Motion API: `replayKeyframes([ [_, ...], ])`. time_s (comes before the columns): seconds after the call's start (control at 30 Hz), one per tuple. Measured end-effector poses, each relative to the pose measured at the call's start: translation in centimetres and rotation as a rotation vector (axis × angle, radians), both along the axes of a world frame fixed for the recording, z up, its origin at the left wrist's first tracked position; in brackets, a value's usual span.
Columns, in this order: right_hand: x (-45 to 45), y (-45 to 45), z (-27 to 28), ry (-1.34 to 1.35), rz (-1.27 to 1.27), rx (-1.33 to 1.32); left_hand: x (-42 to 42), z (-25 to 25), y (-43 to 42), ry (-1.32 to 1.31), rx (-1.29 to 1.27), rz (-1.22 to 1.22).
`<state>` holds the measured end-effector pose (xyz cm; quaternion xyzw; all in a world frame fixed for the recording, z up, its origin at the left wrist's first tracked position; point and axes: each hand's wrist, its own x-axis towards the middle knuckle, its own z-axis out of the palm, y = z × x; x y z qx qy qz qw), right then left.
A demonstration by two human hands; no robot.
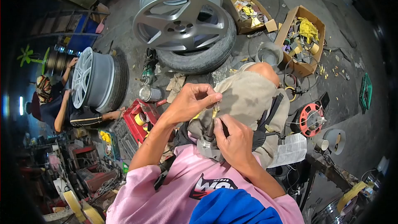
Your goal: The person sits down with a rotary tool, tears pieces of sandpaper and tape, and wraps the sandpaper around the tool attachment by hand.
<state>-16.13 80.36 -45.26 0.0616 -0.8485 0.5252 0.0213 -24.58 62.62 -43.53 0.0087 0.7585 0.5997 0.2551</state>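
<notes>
A power tool with a grey metal head sits upright in my lap, its dark shaft pointing away from me. Yellowish material covers the shaft's tip. My left hand is closed in a pinch just above that tip; what lies between the thumb and finger is too small to make out. Curled beside the shaft, my right hand has its thumb and fingers closed on the tool. Its fingertips are partly hidden behind the thumb.
Ahead, a grey alloy wheel rests on a tire. Two cardboard boxes of scraps stand right of it. A red tray and metal can lie left. A red cord reel sits right. Another person handles a wheel.
</notes>
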Motion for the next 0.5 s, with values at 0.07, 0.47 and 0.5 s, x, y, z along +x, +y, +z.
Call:
replayKeyframes([
  [0.07, -0.3, 0.3, 0.1, 0.049, -0.051, -0.007, 0.0, 0.3, 0.1, -0.019, 0.033, -0.002],
  [0.47, -2.3, 0.3, 0.7, 0.092, -0.064, 0.002, -0.1, 0.2, 0.2, 0.005, -0.006, -0.032],
  [0.5, -2.3, 0.2, 0.8, 0.088, -0.059, 0.025, -0.1, 0.2, 0.1, 0.005, -0.007, -0.032],
])
